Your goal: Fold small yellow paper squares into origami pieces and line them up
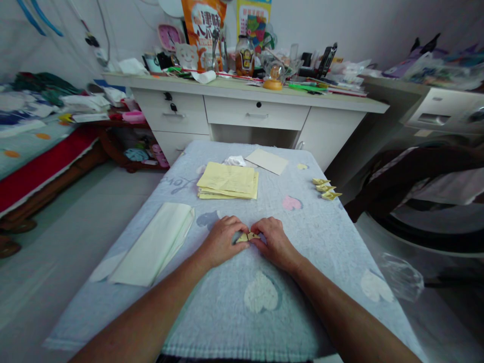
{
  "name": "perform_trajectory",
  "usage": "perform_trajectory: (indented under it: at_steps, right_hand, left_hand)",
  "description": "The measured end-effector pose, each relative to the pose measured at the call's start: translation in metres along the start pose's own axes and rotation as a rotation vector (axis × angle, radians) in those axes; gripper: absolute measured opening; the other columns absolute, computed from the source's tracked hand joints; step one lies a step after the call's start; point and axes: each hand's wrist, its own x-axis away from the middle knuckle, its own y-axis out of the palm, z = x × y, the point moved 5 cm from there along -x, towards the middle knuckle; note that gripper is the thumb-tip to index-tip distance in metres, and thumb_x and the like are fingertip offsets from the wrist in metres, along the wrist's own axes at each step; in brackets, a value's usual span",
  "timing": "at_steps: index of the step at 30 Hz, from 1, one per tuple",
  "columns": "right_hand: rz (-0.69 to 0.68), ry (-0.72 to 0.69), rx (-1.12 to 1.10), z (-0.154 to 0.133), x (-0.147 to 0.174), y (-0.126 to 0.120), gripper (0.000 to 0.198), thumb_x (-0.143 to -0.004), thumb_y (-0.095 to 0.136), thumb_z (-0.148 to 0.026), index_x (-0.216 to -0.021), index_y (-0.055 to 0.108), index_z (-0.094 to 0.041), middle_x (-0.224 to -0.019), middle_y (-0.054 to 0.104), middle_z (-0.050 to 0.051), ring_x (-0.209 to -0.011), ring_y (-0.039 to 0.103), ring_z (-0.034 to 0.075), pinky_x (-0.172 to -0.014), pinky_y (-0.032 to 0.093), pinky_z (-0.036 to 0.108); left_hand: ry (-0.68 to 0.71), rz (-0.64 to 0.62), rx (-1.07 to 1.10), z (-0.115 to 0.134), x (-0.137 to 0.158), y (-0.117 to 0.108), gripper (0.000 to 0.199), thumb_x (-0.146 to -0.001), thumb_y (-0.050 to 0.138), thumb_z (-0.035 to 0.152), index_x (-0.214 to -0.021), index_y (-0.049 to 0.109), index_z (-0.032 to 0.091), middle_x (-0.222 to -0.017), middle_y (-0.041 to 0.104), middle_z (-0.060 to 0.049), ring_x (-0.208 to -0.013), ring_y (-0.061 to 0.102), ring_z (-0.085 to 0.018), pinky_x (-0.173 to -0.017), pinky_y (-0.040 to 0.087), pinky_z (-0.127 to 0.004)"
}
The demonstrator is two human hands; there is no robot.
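Between my two hands, low over the cloth-covered table, is a small folded piece of yellow paper. My left hand pinches its left end between thumb and fingers. The right end is gripped by my right hand in the same way. Beyond my hands lies a stack of yellow paper sheets. Several small folded yellow paper pieces, boat-like in shape, sit in a row near the table's right edge. A folded pale green-white paper or cloth rests left of my left arm.
The table wears a blue cloth with heart prints. A white card and crumpled white tissue lie at its far end. Behind stands a cluttered white desk. A washing machine is at right, a bed at left.
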Motion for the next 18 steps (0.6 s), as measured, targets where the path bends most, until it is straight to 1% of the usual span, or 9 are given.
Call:
perform_trajectory:
  at_steps: [5,9,11,13,15,17,18]
  right_hand:
    - [0.06,0.019,-0.138,0.0013,0.0003,-0.004,0.012,-0.083,0.063,-0.017,-0.093,0.058,-0.02,-0.087,0.062,0.001,-0.086,0.052,0.017,-0.081,0.035,0.031]
    - [0.099,0.022,-0.231,0.0025,-0.0009,-0.005,0.009,-0.082,0.062,-0.015,-0.089,0.057,-0.02,-0.083,0.061,0.001,-0.083,0.053,0.017,-0.079,0.037,0.031]
    - [0.122,0.035,-0.284,0.004,-0.0009,-0.0052,0.008,-0.082,0.061,-0.015,-0.087,0.057,-0.02,-0.082,0.061,0.001,-0.082,0.054,0.017,-0.078,0.039,0.031]
    - [0.173,0.068,-0.346,0.0067,0.0001,-0.0068,0.01,-0.083,0.06,-0.016,-0.091,0.056,-0.021,-0.084,0.06,0.001,-0.082,0.055,0.017,-0.077,0.041,0.03]
    - [0.216,0.096,-0.405,0.0086,0.0014,-0.0086,0.016,-0.083,0.06,-0.018,-0.098,0.055,-0.021,-0.084,0.059,0.001,-0.082,0.055,0.016,-0.075,0.043,0.029]
    - [0.221,0.087,-0.449,0.0074,0.002,-0.0095,0.021,-0.082,0.061,-0.019,-0.103,0.055,-0.02,-0.085,0.058,0.002,-0.08,0.055,0.015,-0.073,0.043,0.028]
    - [0.208,0.071,-0.464,0.0057,0.002,-0.0094,0.02,-0.082,0.061,-0.02,-0.102,0.056,-0.02,-0.085,0.057,0.001,-0.079,0.054,0.015,-0.072,0.044,0.027]
  left_hand:
    - [-0.004,0.003,0.094,0.0019,-0.0002,-0.0028,0.009,-0.079,0.065,0.022,-0.088,0.067,0.02,-0.091,0.065,-0.003,-0.091,0.057,-0.019,-0.083,0.042,-0.031]
    - [-0.017,0.007,0.162,0.0022,0.0006,-0.003,0.01,-0.083,0.06,0.02,-0.087,0.069,0.02,-0.086,0.067,-0.002,-0.084,0.059,-0.017,-0.079,0.043,-0.027]
    - [-0.023,0.033,0.168,0.003,0.0014,-0.0029,0.013,-0.085,0.057,0.022,-0.085,0.07,0.02,-0.083,0.068,-0.002,-0.081,0.06,-0.016,-0.077,0.043,-0.026]
    - [-0.031,0.075,0.163,0.0042,0.0023,-0.0037,0.017,-0.088,0.054,0.024,-0.085,0.07,0.02,-0.083,0.069,-0.002,-0.081,0.061,-0.016,-0.077,0.043,-0.026]
    - [-0.048,0.106,0.168,0.0054,0.0032,-0.0042,0.018,-0.089,0.052,0.024,-0.088,0.069,0.019,-0.083,0.07,-0.002,-0.08,0.062,-0.015,-0.074,0.043,-0.025]
    - [-0.061,0.116,0.175,0.0065,0.0039,-0.0045,0.018,-0.09,0.05,0.023,-0.089,0.068,0.019,-0.081,0.07,-0.001,-0.075,0.063,-0.014,-0.069,0.042,-0.023]
    - [-0.057,0.112,0.174,0.0075,0.0041,-0.0045,0.018,-0.089,0.05,0.022,-0.087,0.068,0.019,-0.08,0.07,-0.001,-0.074,0.063,-0.014,-0.068,0.042,-0.023]
